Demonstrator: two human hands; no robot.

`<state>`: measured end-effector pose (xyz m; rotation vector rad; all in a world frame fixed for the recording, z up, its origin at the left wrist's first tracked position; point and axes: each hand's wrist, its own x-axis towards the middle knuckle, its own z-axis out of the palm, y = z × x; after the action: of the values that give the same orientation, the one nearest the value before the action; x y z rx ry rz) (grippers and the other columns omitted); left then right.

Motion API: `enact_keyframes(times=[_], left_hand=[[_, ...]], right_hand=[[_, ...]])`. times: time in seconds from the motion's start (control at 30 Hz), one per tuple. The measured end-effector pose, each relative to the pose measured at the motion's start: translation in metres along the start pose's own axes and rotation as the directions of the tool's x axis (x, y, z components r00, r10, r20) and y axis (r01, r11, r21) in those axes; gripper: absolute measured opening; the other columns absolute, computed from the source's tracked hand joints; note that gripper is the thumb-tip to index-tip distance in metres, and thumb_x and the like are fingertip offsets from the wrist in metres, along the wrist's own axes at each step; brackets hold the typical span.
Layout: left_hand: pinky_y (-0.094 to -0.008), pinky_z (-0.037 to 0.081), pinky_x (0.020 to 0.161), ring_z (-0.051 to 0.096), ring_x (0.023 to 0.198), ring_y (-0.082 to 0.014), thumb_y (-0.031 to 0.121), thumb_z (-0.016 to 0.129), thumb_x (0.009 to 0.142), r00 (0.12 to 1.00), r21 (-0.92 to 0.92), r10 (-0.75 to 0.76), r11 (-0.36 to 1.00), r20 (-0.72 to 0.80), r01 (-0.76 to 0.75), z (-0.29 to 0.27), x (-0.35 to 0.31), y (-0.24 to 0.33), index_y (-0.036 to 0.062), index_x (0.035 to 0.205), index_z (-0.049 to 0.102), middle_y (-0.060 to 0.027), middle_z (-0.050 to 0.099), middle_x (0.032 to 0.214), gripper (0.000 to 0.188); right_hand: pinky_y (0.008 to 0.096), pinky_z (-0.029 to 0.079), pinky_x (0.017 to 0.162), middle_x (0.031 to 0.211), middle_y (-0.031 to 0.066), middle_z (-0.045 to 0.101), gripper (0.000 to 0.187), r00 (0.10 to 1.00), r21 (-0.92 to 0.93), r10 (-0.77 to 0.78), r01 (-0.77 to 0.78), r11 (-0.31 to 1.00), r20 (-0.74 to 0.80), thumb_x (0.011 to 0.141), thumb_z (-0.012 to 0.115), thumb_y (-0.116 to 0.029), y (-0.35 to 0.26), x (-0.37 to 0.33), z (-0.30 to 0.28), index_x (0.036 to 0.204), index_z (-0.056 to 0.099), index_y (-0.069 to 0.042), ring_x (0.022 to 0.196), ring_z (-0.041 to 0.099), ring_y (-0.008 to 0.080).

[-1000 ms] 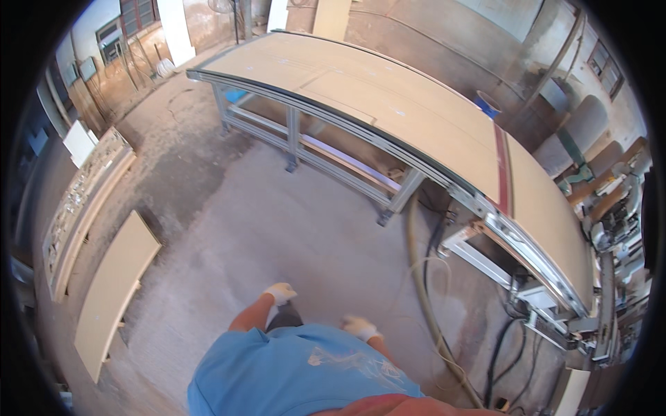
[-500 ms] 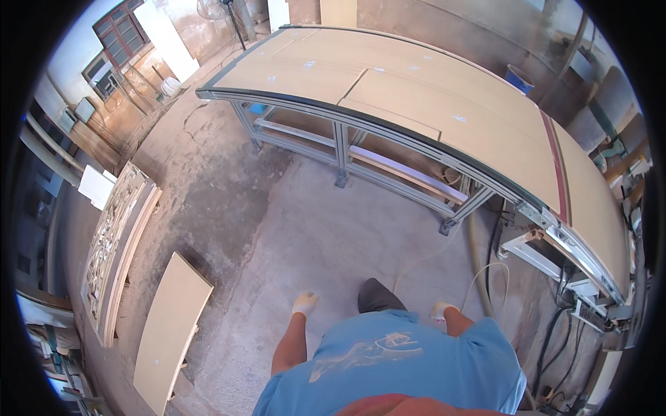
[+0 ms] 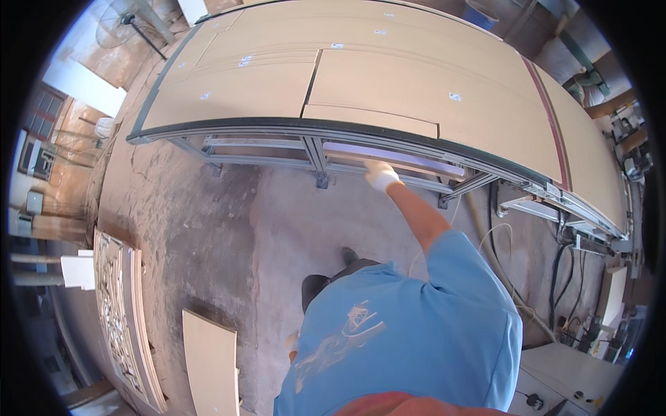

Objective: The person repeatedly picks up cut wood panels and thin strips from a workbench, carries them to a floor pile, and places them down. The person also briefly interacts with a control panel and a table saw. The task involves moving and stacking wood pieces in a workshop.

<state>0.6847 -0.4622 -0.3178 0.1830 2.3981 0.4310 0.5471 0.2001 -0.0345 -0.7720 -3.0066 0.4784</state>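
Note:
My right hand, in a white glove, is stretched out toward the near side of a long work table. Its fingers look extended, and I make out nothing held in them. Behind the hand runs the table's grey metal frame; whether they touch I cannot tell. Large tan boards, cut apart by narrow gaps and bearing small white labels, lie flat on the table. My left hand, also gloved, hangs low beside my blue shirt, which hides most of it, its fingers included.
At the lower left, a tan panel rests near a stack of boards with scraps on top. Hoses and cables run by the table's right end. A white cabinet stands at the lower right. A fan is at the far left.
I have moved nearer to the table and turned. My right hand has swung up and forward to the table's near side. My left hand has dropped back beside my body.

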Motion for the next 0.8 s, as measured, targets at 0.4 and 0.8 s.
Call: enact_keyframes(times=[0.4, 0.8], left_hand=[[-0.0338, 0.047, 0.061, 0.063, 0.074, -0.0193, 0.025, 0.066, 0.092, 0.988, -0.560, -0.149, 0.817, 0.028, 0.139, -0.204, 0.147, 0.017, 0.0050, 0.107, 0.067, -0.0118, 0.067, 0.086, 0.025], [-0.0303, 0.053, 0.069, 0.067, 0.079, -0.0142, 0.029, 0.067, 0.094, 0.998, -0.715, -0.019, 0.698, -0.063, -0.032, -0.333, 0.189, 0.163, 0.0011, 0.116, 0.069, -0.0079, 0.072, 0.095, 0.036]], right_hand=[[0.0489, 0.037, 0.112, 0.149, 0.0089, 0.050, 0.045, 0.909, -0.252, 0.416, -0.406, 0.879, -0.014, 0.094, 0.059, -0.030, 0.064, 0.098, -0.027, 0.135, 0.058, -0.011, 0.142, 0.041, 0.0283], [0.0506, 0.041, 0.103, 0.130, 0.0130, 0.057, 0.046, 0.972, -0.318, 0.202, -0.230, 0.920, -0.119, 0.086, 0.070, -0.043, 0.072, 0.066, -0.054, 0.118, 0.066, -0.010, 0.124, 0.051, 0.0332]])
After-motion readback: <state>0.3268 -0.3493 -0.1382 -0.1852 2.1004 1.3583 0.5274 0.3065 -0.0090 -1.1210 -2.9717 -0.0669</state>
